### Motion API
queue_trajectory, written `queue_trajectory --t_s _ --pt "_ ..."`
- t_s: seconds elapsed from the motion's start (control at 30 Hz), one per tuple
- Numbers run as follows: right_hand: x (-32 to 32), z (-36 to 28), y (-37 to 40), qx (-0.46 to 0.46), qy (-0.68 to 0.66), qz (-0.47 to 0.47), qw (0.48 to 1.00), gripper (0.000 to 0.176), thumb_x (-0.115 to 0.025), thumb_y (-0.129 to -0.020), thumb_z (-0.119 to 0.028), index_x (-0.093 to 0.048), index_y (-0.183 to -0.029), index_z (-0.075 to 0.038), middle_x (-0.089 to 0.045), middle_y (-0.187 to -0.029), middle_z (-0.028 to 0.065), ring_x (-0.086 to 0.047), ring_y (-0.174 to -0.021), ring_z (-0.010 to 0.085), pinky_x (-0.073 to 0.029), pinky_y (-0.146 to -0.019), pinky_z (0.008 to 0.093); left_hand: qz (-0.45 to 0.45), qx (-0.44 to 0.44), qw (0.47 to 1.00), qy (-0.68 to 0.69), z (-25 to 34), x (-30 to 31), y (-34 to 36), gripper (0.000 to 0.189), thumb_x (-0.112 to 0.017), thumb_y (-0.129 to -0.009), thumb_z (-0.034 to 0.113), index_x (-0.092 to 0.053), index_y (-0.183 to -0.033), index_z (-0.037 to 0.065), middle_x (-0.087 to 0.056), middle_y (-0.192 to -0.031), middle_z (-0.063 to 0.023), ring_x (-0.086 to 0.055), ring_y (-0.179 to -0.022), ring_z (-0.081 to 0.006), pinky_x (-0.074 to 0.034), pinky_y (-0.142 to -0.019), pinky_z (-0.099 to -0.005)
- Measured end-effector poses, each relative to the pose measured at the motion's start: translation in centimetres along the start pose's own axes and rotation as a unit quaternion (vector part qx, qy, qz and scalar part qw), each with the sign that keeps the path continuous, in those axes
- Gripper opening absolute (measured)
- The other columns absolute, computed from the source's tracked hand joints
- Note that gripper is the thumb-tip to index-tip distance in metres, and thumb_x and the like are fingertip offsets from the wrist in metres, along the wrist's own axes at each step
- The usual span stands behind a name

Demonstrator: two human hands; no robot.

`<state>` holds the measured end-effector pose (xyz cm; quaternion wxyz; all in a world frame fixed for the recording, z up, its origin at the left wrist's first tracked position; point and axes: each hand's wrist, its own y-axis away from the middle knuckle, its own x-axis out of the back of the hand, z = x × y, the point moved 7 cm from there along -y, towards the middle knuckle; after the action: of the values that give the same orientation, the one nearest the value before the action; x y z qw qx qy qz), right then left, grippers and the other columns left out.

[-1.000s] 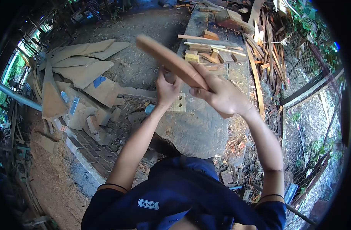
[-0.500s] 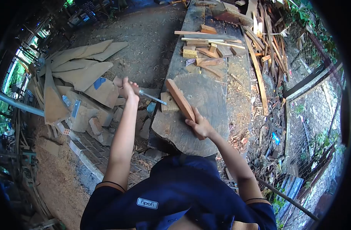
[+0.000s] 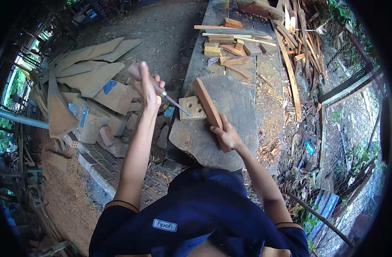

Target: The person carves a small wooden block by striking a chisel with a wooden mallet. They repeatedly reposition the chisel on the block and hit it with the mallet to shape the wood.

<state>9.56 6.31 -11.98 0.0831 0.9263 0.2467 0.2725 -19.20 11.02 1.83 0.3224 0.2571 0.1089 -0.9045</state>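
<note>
My left hand point(image 3: 149, 88) is raised beside the bench, its fingers around the handle of a chisel-like tool point(image 3: 175, 103). The tool's thin metal shaft slants down to the right, its tip at a light wooden block point(image 3: 188, 112) with several holes. My right hand point(image 3: 227, 134) grips the near end of a reddish-brown wooden bar point(image 3: 208, 103). This bar lies slantwise on the thick wooden bench point(image 3: 239, 111), along the right side of the block, and covers part of it.
Wood strips and small blocks point(image 3: 234, 43) lie farther up the bench. Large flat boards point(image 3: 89, 77) are heaped on the left. Long scrap strips point(image 3: 290, 77) lie right of the bench, near a wire mesh fence point(image 3: 350, 124). Bricks point(image 3: 108, 158) edge the sawdust-covered ground.
The tool's handle has tilted up more steeply, and the fingers of my left hand have loosened somewhat. More of the block's holes show. The bar has shifted slightly right in view.
</note>
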Motion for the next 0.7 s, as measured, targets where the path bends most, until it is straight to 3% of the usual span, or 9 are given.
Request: queue_trajectory --t_s 0.1,0.17,0.23,0.3,0.37,0.4,0.57,0.63,0.7 --pt "0.0 0.6 -0.5 -0.026 -0.106 -0.017 0.994 0.078 -0.06 -0.084 -0.041 -0.027 -0.147 -0.007 -0.052 -0.129 0.0299 -0.051 -0.122 0.0377 -0.039 -0.102 0.0407 -0.045 -0.072 0.995 -0.06 0.5 -2.3 0.7 0.032 -0.066 -0.092 0.028 -0.044 -0.105 0.008 -0.048 -0.072 -0.0015 -0.052 -0.052 -0.0099 -0.045 -0.04 -0.0256" --pt "0.0 1.5 -0.9 -0.031 -0.14 0.008 0.99 0.077 -0.06 -0.084 -0.039 -0.028 -0.146 -0.005 -0.052 -0.13 0.0288 -0.051 -0.123 0.0361 -0.038 -0.102 0.0396 -0.06 -0.079 0.994 -0.045 0.0 -2.4 0.3 0.029 -0.067 -0.091 0.024 -0.049 -0.105 0.006 -0.054 -0.069 -0.0036 -0.056 -0.052 -0.0116 -0.051 -0.047 -0.0284" --pt "-0.1 1.8 -1.0 -0.024 -0.136 0.01 0.99 0.077 -0.06 -0.084 -0.039 -0.029 -0.145 -0.005 -0.052 -0.13 0.029 -0.051 -0.123 0.0367 -0.037 -0.102 0.0397 -0.088 -0.137 0.975 -0.152 0.4 -3.1 0.4 0.027 -0.061 -0.095 0.026 -0.051 -0.103 0.003 -0.057 -0.07 -0.0027 -0.06 -0.059 -0.0145 -0.057 -0.063 -0.0323" --pt "-0.1 1.8 -0.9 -0.018 -0.135 0.012 0.991 0.077 -0.06 -0.084 -0.039 -0.029 -0.145 -0.004 -0.051 -0.13 0.0292 -0.05 -0.123 0.0373 -0.037 -0.103 0.0398 -0.124 -0.139 0.967 -0.175 0.7 -3.9 1.1 0.025 -0.056 -0.098 0.028 -0.052 -0.104 0.004 -0.059 -0.074 -0.0037 -0.063 -0.067 -0.0152 -0.056 -0.071 -0.0305" --pt "0.0 1.5 -0.8 -0.027 -0.133 0.004 0.991 0.077 -0.06 -0.084 -0.039 -0.029 -0.146 -0.004 -0.051 -0.131 0.0296 -0.049 -0.124 0.0374 -0.036 -0.104 0.0394 -0.15 -0.05 0.985 -0.074 0.3 -5.1 2.0 0.028 -0.05 -0.1 0.034 -0.052 -0.105 0.007 -0.057 -0.074 -0.0026 -0.062 -0.072 -0.0148 -0.055 -0.074 -0.031" --pt "0.0 1.6 -0.8 -0.027 -0.134 0.004 0.991 0.077 -0.06 -0.084 -0.039 -0.029 -0.146 -0.004 -0.051 -0.131 0.0296 -0.049 -0.124 0.0374 -0.036 -0.104 0.0394 -0.153 -0.075 0.983 -0.073 0.4 -5.5 2.3 0.038 -0.044 -0.1 0.046 -0.051 -0.102 0.009 -0.054 -0.073 -0.001 -0.057 -0.071 -0.013 -0.052 -0.068 -0.0295" --pt "0.0 1.6 -0.8 -0.027 -0.11 0.0 0.994 0.078 -0.059 -0.084 -0.042 -0.029 -0.146 -0.005 -0.05 -0.132 0.0298 -0.049 -0.124 0.0381 -0.036 -0.104 0.0396 -0.151 -0.037 0.987 -0.051 0.7 -4.8 4.9 0.059 -0.036 -0.092 0.069 -0.045 -0.091 0.01 -0.047 -0.064 -0.001 -0.048 -0.057 -0.0102 -0.041 -0.053 -0.0245" --pt "0.0 1.6 -0.9 -0.029 -0.108 -0.003 0.994 0.078 -0.059 -0.084 -0.042 -0.028 -0.146 -0.005 -0.05 -0.132 0.0299 -0.049 -0.125 0.0384 -0.036 -0.104 0.04 -0.328 -0.075 0.941 -0.044 1.1 -6.4 7.2 0.068 -0.036 -0.086 0.078 -0.044 -0.089 0.01 -0.046 -0.061 -0.0014 -0.046 -0.051 -0.0106 -0.039 -0.049 -0.0251" --pt "0.0 1.7 -0.9 -0.032 -0.106 -0.005 0.994 0.079 -0.059 -0.084 -0.042 -0.028 -0.146 -0.005 -0.05 -0.132 0.03 -0.048 -0.125 0.0387 -0.036 -0.104 0.0404 -0.329 -0.082 0.939 -0.059 0.8 -6.0 8.2 0.074 -0.042 -0.078 0.083 -0.042 -0.09 0.01 -0.046 -0.061 -0.0016 -0.044 -0.049 -0.0109 -0.038 -0.046 -0.0258"
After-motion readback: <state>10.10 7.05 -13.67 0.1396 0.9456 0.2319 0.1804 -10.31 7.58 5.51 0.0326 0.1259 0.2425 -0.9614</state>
